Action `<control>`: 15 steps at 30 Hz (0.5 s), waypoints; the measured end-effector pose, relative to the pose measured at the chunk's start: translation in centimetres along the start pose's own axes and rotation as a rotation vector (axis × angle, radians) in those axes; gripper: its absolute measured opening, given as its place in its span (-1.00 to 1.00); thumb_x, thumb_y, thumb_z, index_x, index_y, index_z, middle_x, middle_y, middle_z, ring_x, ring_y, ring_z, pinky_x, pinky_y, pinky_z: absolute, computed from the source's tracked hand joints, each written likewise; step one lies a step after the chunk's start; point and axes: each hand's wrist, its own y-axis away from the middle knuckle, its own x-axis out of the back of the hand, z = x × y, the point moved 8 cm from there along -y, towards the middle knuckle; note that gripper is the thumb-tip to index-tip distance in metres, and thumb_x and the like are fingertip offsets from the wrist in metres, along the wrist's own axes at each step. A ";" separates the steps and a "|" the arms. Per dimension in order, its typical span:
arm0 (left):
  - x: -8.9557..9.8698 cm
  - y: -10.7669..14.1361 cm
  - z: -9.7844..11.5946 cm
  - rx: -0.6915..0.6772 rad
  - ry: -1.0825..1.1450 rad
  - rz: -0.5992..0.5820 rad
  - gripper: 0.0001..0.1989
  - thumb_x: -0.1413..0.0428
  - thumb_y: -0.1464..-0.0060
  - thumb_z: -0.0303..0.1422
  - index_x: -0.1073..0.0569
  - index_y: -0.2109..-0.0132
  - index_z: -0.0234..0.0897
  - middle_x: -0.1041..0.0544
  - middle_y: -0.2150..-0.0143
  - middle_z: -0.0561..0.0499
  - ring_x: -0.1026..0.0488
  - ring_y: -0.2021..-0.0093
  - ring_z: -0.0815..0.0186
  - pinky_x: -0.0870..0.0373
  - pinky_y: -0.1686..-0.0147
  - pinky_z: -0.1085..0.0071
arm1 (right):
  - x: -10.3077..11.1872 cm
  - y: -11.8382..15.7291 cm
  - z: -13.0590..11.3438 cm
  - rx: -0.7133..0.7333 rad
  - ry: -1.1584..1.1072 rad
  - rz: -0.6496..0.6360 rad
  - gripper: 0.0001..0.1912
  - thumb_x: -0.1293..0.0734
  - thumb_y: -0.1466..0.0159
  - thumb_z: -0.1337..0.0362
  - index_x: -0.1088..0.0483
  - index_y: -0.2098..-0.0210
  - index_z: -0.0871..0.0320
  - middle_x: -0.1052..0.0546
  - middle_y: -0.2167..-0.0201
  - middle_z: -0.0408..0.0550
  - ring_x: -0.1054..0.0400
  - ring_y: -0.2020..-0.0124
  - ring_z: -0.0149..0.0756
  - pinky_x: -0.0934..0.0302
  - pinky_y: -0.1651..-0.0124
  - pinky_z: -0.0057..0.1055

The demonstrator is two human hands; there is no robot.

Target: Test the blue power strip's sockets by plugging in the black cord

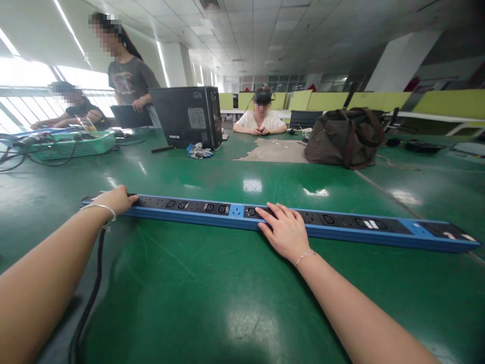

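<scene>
A long blue-and-black power strip [212, 221] lies across the green table in front of me, with rows of sockets on its upper face. Near its left end, my left hand [115, 200] is closed, its fingers curled over a small dark piece that is mostly hidden. From below the left wrist a black cord [99, 268] runs down towards me; where it joins is hidden. My right hand [286, 230] rests on the strip right of the middle, fingers spread and palm down, holding nothing. Its fingers cover some sockets.
Beyond the strip stand a black computer tower [189, 119], work gloves [199, 150] and a brown bag [343, 139]. A green basket [76, 145] with cables is at the far left. One person [260, 121] sits opposite; two others are at the left.
</scene>
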 end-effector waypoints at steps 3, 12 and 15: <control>-0.2 0.3 -0.1 0.015 0.037 0.003 -0.50 0.24 -0.13 -0.11 -0.26 0.02 -0.45 -0.45 0.00 -0.38 -0.43 0.08 0.07 -0.26 0.24 0.36 | 0.0 0.0 0.0 -0.002 0.014 -0.001 -0.61 -0.09 -0.32 0.02 -0.26 -0.11 -0.22 -0.32 -0.15 -0.15 -0.12 -0.14 -0.16 0.05 -0.08 -0.17; -0.6 1.1 -0.2 0.080 0.117 0.027 -0.50 0.24 -0.12 -0.08 -0.21 0.02 -0.42 -0.43 -0.02 -0.40 -0.41 0.01 0.01 -0.27 0.21 0.32 | -0.1 0.0 0.1 0.016 0.021 -0.004 -0.61 -0.09 -0.32 0.03 -0.27 -0.10 -0.20 -0.33 -0.14 -0.12 -0.13 -0.14 -0.15 0.02 -0.08 -0.16; -0.9 1.6 0.0 0.075 0.136 0.032 -0.50 0.30 -0.15 -0.12 -0.17 -0.01 -0.48 -0.43 -0.01 -0.44 -0.41 0.01 -0.02 -0.26 0.21 0.29 | -0.2 0.0 0.1 0.013 0.022 -0.003 -0.61 -0.09 -0.32 0.03 -0.27 -0.10 -0.20 -0.33 -0.14 -0.12 -0.13 -0.14 -0.14 0.01 -0.07 -0.14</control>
